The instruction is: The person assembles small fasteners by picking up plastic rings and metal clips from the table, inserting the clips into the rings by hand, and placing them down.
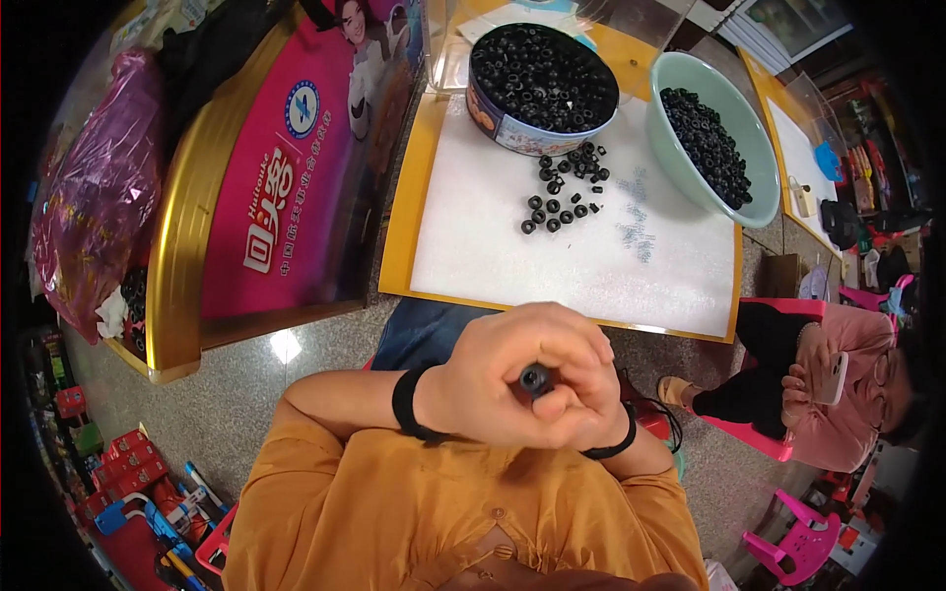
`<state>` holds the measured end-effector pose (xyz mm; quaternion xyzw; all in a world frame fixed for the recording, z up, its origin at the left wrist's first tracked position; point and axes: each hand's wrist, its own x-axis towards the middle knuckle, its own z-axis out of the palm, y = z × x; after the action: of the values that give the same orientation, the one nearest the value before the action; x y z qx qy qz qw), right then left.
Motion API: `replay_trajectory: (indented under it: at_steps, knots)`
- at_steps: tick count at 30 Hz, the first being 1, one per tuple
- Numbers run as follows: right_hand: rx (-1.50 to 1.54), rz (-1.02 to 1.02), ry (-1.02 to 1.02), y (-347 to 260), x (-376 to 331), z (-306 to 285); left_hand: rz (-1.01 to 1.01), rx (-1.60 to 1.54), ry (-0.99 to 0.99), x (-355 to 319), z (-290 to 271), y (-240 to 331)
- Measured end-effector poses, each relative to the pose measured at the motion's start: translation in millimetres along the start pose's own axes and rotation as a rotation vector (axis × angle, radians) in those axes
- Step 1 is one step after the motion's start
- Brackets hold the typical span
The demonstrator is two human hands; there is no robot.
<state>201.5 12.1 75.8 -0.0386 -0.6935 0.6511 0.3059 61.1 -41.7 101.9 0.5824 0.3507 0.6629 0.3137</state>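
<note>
Hands first: left hand (493, 379) and right hand (581, 399) are clasped low in the frame, fingers curled tight around one small black rubber ring (535, 378). Roughly twenty loose black rings (567, 187) sit on the white foam worktop (591, 266) at upper centre. One round tin (542, 77) and one green plastic basin (714, 133) are both still piled with them, so plenty left, I'd guess.

Left hand (493, 379), right hand (581, 399) clasped around small black ring (534, 378).
</note>
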Motion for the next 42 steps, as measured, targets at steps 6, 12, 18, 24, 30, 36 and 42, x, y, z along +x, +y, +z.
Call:
replay_trajectory:
  at_steps: [6,12,18,24,30,36,42]
  knots:
    - [-0.126,-0.124,0.032,-5.3,1.4,-3.8,0.104,-0.042,0.029,9.0,12.3,16.3]
    - [-0.171,-0.136,0.076,-11.0,17.0,-12.3,0.241,-0.159,0.094,9.5,27.5,12.2]
    - [-0.128,0.1,0.021,-17.6,21.1,-24.5,-0.179,-0.154,-0.036,10.3,0.9,-13.6]
    - [-0.395,0.239,0.619,-10.7,46.7,-119.8,-0.581,-0.268,0.11,-13.3,-17.0,-69.0]
    - [-1.024,0.11,0.552,16.0,73.5,-230.5,-0.592,-0.093,0.099,-26.8,-21.4,-96.1]
    - [-1.251,0.131,0.2,48.4,85.0,-179.5,-0.653,-0.093,0.1,-35.4,-27.4,-108.3]
    - [-1.329,0.314,0.06,82.4,92.1,-170.6,-0.675,-0.186,0.11,-35.7,-33.0,-112.6]
